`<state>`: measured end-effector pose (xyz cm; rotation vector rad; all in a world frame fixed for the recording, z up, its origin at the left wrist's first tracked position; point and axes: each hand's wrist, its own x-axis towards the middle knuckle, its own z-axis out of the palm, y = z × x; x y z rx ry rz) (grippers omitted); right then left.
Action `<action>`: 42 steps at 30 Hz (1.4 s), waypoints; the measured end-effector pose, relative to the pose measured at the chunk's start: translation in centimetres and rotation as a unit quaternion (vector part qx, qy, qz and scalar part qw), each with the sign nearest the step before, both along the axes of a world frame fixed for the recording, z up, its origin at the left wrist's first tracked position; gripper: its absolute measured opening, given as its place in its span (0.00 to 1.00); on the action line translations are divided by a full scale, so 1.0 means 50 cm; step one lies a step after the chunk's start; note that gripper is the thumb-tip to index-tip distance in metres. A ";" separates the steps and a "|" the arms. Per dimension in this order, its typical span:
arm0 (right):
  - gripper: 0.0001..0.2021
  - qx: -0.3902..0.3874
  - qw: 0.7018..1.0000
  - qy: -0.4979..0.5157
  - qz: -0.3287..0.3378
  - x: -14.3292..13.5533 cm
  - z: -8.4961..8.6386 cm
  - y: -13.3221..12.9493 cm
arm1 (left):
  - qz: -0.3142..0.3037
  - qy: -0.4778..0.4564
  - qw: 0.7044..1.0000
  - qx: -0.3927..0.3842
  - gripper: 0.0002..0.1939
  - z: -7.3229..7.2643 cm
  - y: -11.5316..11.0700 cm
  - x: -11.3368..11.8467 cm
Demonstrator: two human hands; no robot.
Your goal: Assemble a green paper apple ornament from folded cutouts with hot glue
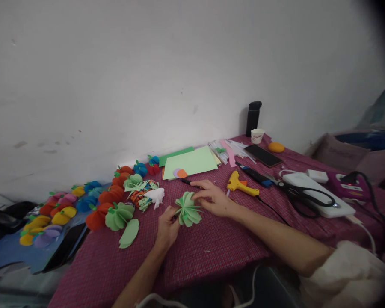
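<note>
A light green paper pumpkin (188, 209) with fanned, folded segments is held above the table. My left hand (167, 226) pinches its left edge between closed fingers. On the opposite side, the fingertips of my right hand (211, 199) grip the upper right edges of the segments. Just behind the right fingers is a black pen (186, 181); whether it touches them I cannot tell. Left of my left hand lies a stack of light green paper circles (129, 234), beside a finished green paper pumpkin (119, 216).
Several colourful paper pumpkins (111, 194) crowd the left side. Paper scraps (144, 194), green sheets (191, 162) and white sticks (240, 149) lie behind. To the right are a yellow glue gun (242, 185), a box cutter (255, 176), black scissors (303, 197), a power bank (321, 201) and a phone (262, 155).
</note>
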<state>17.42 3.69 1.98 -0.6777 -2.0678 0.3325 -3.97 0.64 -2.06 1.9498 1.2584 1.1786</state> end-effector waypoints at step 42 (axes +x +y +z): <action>0.07 -0.019 0.997 0.003 0.069 -0.007 0.013 -0.020 | 0.055 0.046 0.995 0.067 0.07 0.013 -0.007 -0.005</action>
